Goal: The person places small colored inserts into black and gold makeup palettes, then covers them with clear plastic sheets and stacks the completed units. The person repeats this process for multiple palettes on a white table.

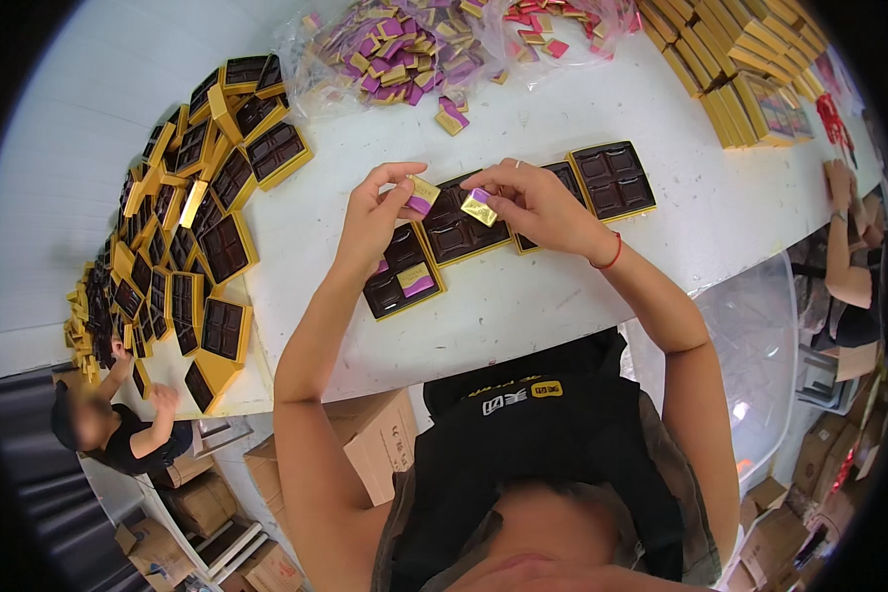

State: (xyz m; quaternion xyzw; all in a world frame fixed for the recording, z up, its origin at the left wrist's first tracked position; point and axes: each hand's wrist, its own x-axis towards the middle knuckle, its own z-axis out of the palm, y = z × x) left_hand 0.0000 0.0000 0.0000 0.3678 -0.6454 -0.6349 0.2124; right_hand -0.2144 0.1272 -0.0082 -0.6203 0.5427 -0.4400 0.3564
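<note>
My left hand (373,212) pinches a gold-and-purple wrapped chocolate (423,193) between thumb and fingertips. Across from it, my right hand (538,205) grips another wrapped chocolate (480,206), its gold side showing. Both are held just above a gold box with a dark brown tray (449,237) divided into compartments. The leftmost box (385,299) in this row holds one wrapped chocolate (415,279) in a right-hand compartment; a second is partly hidden by my left wrist. Under my right hand lies a partly covered box (564,180), and beyond it sits a box with bare compartments (612,181).
Gold boxes with dark trays (222,247) pile up along the left. Clear bags of purple-gold chocolates (395,49) and red ones (553,25) lie at the back. Closed gold boxes (730,59) are stacked back right. Other people work at the left and right edges.
</note>
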